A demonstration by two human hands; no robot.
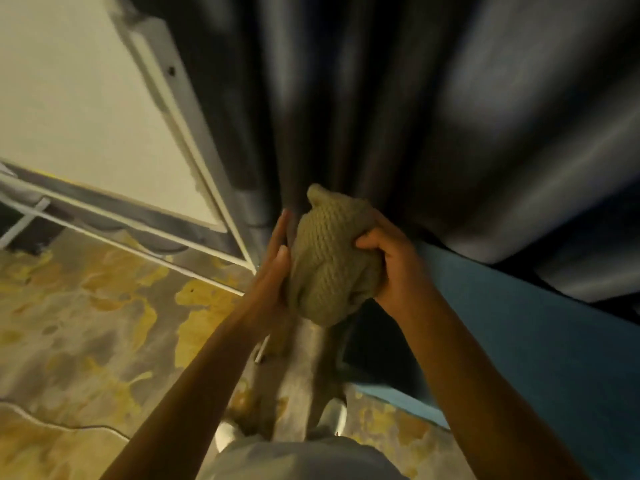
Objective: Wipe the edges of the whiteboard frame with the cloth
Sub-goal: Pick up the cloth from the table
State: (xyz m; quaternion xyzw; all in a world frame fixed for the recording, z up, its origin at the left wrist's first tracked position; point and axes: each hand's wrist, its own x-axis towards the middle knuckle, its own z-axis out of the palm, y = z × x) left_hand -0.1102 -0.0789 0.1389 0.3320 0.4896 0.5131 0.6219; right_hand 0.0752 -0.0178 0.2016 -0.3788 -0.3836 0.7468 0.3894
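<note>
One cloth [329,261] is seen at the centre of the view, bunched into a loose olive-green wad with a knitted texture. It is gripped by the right hand [388,265], whose fingers are curled into the fabric from three o'clock, while the left hand [277,268] is laid flat against the wad from nine o'clock, fingers extended — pressed to it rather than clamped. Two hands are counted, both bare, close together with only the cloth between them.

One whiteboard [86,109] is seen toward ten o'clock, its pale frame [180,109] running down to a lower corner near the left fingertips. The cloth is held apart from that frame; no edge is being touched, so wiping is judged not yet under way.

A dark curtain [398,98] hangs at twelve o'clock and a blue surface [519,323] lies at four o'clock, above a mottled yellow-grey floor [86,323].

The risks, as judged: the wad could be dropped if only the right hand's grip is relied upon, and a bulky bunch may skip the frame's narrow lip or snag the curtain — a flatter fold would be safer.
</note>
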